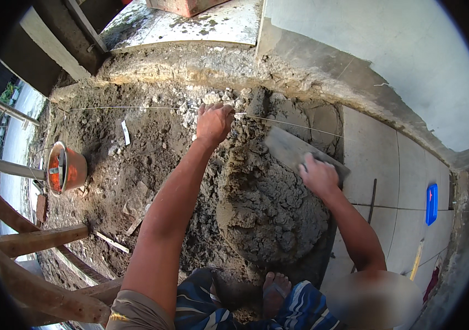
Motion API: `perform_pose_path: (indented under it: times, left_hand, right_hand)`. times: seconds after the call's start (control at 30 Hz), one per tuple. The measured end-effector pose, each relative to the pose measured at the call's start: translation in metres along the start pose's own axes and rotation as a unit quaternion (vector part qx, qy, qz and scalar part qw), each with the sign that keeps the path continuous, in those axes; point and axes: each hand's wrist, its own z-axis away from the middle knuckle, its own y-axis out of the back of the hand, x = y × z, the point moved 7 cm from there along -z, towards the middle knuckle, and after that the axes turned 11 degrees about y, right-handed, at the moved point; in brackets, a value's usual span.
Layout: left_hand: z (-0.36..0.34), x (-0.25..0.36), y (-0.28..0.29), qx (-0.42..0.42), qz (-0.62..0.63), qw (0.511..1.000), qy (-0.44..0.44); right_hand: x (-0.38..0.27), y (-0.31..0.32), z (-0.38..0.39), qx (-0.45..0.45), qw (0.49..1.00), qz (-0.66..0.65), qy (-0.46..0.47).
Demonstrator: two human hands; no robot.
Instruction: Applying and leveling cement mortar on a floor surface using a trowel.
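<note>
My left hand is closed at a thin taut string stretched across the work area, its fingers curled around the line. A small pale bit shows beside the fingertips. In my right hand is a flat rectangular plastering trowel, its grip hidden under the fingers. The blade lies over wet grey mortar, and its right end reaches the edge of the laid tiles. A thick, lumpy heap of mortar spreads below the trowel, in front of my feet.
An orange bucket stands at left on rough soil, near wooden beams. On the tiles at right lie a blue plastic case, a dark thin bar and a yellow stick. A wall rises at far right.
</note>
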Motion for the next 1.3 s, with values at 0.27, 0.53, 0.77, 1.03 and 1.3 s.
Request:
perform_pose_path:
  times: [0.27,0.53,0.77,1.03,1.3]
  left_hand:
    - [-0.008,0.017,0.009,0.081,0.029,0.996,0.002]
    - [-0.003,0.007,-0.004,0.011,0.046,0.999,0.007]
    - [0.010,-0.016,-0.032,-0.063,0.015,0.998,0.027]
    - [0.023,-0.016,-0.039,-0.114,0.043,0.992,0.020]
    - [0.034,-0.015,-0.031,-0.109,-0.003,0.994,0.007]
  right_hand:
    - [-0.065,0.001,-0.095,-0.066,0.986,-0.052,0.147]
    - [-0.088,-0.031,-0.021,-0.221,0.944,-0.142,0.200]
    - [-0.067,0.014,0.019,-0.132,0.916,-0.340,0.169]
    - [-0.008,0.028,-0.041,-0.097,0.730,-0.663,-0.131]
    - [-0.066,0.023,-0.044,-0.091,0.685,-0.703,-0.165]
